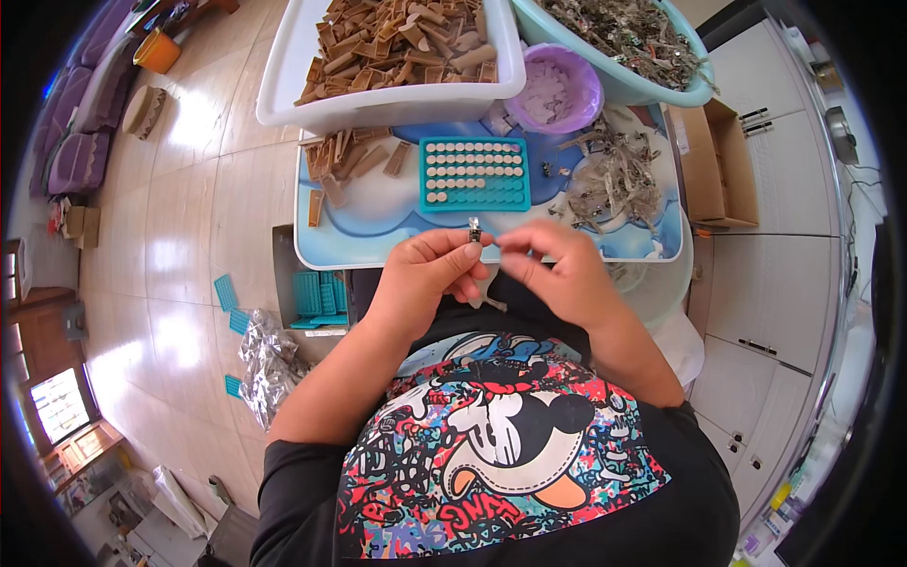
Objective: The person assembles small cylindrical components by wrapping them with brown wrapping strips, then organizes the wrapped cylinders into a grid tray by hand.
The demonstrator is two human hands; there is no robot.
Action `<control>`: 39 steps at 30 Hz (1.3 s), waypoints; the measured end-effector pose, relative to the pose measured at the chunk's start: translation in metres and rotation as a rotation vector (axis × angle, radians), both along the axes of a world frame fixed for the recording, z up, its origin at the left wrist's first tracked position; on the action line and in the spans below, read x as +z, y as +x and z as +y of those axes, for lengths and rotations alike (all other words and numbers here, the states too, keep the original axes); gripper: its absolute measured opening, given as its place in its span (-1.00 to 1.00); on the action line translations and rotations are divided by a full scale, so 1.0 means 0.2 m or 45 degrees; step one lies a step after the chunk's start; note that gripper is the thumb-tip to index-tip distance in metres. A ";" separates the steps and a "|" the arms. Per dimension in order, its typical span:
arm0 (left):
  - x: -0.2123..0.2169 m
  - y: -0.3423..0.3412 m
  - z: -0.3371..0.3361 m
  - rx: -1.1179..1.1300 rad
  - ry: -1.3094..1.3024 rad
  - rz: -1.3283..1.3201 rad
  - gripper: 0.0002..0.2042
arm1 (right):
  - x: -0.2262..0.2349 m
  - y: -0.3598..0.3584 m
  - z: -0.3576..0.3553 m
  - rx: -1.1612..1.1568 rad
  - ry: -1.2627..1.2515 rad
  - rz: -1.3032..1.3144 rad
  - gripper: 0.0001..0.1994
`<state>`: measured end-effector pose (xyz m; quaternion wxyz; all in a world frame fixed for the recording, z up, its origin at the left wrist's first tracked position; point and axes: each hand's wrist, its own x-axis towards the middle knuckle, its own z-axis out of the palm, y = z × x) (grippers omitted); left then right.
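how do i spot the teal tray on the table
Find the blue-and-white table, the flat teal tray at its middle, between brown pieces and a grey tangle. Rows of white discs set it apart from the teal trays in the box at left.

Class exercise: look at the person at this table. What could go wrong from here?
1. The small part is pinched only by the fingertips of the left hand, so it might slip.
2. The teal tray sits uncovered just beyond the hands; a knock could scatter its white discs.
3. The grey pile looks tangled, so pulling one piece may drag others.
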<state>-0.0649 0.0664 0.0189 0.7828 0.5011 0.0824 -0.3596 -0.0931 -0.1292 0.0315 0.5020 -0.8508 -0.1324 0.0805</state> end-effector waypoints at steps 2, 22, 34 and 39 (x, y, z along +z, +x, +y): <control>-0.01 -0.01 0.01 -0.010 -0.015 0.048 -0.79 | -0.02 0.03 0.05 -0.312 0.209 -0.186 -0.78; -0.13 -0.04 0.06 -0.061 -0.302 0.097 -0.86 | -0.08 0.12 0.12 -0.061 -0.103 -0.646 -0.88; -0.03 -0.02 0.14 0.116 0.385 -0.341 -0.81 | -0.10 0.09 0.13 -0.107 0.069 -0.516 -0.89; -0.17 0.18 0.46 0.695 1.357 -1.016 -0.87 | -0.12 0.09 0.11 -0.102 0.045 -0.484 -0.90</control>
